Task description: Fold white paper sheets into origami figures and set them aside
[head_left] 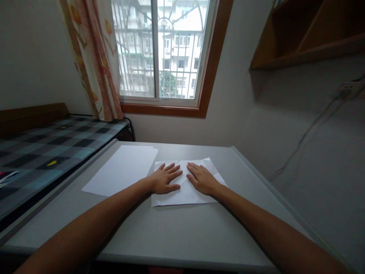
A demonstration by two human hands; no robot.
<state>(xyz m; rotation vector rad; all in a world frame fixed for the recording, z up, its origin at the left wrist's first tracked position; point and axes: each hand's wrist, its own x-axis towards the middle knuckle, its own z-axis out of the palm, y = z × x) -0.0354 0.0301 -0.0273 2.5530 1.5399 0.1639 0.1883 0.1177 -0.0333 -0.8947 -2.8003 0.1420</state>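
Note:
A creased sheet of white paper (182,198) lies on the table, its far right corner slightly raised. Flat on its left part rests my left hand (164,179), fingers spread and pointing right and away from me. My right hand (203,178) lies on the paper's right part, palm down with the fingers stretched out. A small gap of paper shows between the two hands. Left of them, and apart from my left hand, is a smooth stack of white paper sheets (122,167).
The pale table (182,236) has a raised edge (256,171) along its right side. A bed with a checked cover (71,137) stands at the left. Behind are a window (159,49) and a flowered curtain (99,57). A wooden shelf (308,53) and a cable (302,140) are on the right wall.

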